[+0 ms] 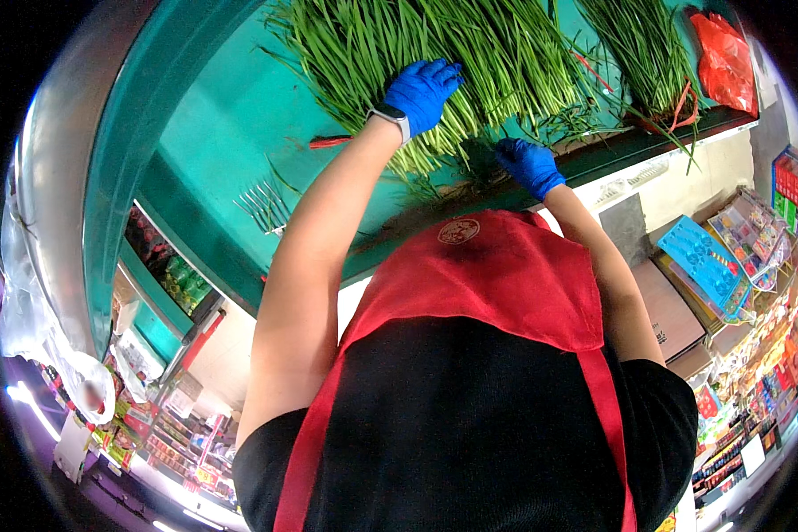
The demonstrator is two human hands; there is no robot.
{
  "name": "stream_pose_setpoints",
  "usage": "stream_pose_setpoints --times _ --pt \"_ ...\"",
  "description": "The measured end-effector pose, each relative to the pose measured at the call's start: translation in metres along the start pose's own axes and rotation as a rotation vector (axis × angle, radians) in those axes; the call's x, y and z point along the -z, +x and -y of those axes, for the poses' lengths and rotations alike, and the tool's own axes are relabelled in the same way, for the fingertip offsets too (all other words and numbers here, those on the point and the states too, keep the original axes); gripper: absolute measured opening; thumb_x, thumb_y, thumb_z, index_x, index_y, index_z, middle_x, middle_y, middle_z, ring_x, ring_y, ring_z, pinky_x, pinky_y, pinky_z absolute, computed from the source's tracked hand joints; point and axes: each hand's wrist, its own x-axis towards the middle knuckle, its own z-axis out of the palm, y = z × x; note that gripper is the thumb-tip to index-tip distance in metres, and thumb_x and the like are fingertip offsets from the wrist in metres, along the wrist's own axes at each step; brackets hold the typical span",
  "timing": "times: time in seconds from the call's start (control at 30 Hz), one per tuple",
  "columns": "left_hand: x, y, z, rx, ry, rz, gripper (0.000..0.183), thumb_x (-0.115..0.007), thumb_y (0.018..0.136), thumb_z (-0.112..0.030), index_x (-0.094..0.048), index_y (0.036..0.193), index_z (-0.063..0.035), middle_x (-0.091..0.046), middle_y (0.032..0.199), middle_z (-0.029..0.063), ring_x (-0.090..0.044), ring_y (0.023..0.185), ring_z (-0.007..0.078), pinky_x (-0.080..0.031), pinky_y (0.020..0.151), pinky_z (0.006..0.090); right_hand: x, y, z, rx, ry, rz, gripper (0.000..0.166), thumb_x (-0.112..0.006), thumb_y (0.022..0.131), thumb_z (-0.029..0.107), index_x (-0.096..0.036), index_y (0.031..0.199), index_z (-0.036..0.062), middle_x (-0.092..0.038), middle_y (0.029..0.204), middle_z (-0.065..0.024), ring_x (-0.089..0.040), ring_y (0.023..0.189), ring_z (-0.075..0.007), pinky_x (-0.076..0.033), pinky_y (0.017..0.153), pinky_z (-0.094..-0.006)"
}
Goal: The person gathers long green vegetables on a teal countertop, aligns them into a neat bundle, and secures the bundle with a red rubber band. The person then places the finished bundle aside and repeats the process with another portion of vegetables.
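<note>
My left hand [423,93], in a blue disposable glove with a smartwatch [389,114] at the wrist, lies palm down on a wide spread of garlic chives [366,56]. Its fingers stretch out across the leaves. Near the pale cut ends my right hand [529,166], gloved in blue too, hangs over the front edge of the green counter [206,139]. The right fingers curl beside dark leaf scraps [477,154]; whether they grip any is hidden. To the right, another chive bunch [645,63] has a red tie [685,106] near its base.
A red plastic bag [725,63] sits at the counter's right end. A red strip [330,141] and a metal-tined fork-like tool [264,207] lie left of the chives. Packaged goods [708,266] stand low on the right; clear plastic bags [33,299] hang on the left.
</note>
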Motion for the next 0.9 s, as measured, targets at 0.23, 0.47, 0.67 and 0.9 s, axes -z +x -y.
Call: stream_pose_setpoints --times 0.23,0.47,0.67,0.9 --pt "-0.003 0.001 0.001 -0.014 -0.014 -0.038 0.055 -0.05 0.073 -0.014 -0.046 0.128 -0.0133 -0.041 0.137 0.0059 -0.037 0.126 0.0238 -0.029 0.103 0.0421 0.031 -0.026 0.002 0.041 -0.131 0.286 0.023 -0.055 0.08 0.032 -0.063 0.09 0.0139 -0.065 0.086 -0.0137 -0.062 0.075 -0.0341 -0.05 0.064 -0.0443" --pt "-0.004 0.001 0.0 -0.021 -0.024 -0.075 0.052 -0.049 0.072 -0.011 -0.049 0.124 -0.0124 -0.042 0.135 0.0066 -0.04 0.124 0.0252 -0.031 0.101 0.0427 0.096 -0.038 -0.039 -0.396 -0.401 0.302 0.023 -0.044 0.083 0.021 -0.064 0.091 0.013 -0.064 0.096 -0.0144 -0.062 0.089 -0.0336 -0.05 0.075 -0.0437" --pt "-0.004 -0.001 0.001 -0.014 -0.053 -0.071 0.052 -0.049 0.072 -0.01 -0.05 0.124 -0.012 -0.04 0.137 0.0076 -0.038 0.126 0.0253 -0.03 0.102 0.0417 0.108 -0.022 -0.03 -0.419 -0.399 0.217 0.022 -0.053 0.079 0.02 -0.06 0.099 0.0134 -0.064 0.097 -0.0146 -0.061 0.09 -0.0353 -0.05 0.074 -0.0434" --pt "-0.001 0.002 -0.002 -0.016 -0.046 -0.048 0.053 -0.049 0.072 -0.007 -0.049 0.125 -0.011 -0.036 0.14 0.0084 -0.035 0.128 0.0248 -0.025 0.106 0.0407 0.058 0.026 0.029 -0.329 -0.156 0.091 0.052 -0.058 0.078 0.05 -0.054 0.116 0.015 -0.062 0.104 -0.0165 -0.06 0.09 -0.0359 -0.048 0.075 -0.0439"
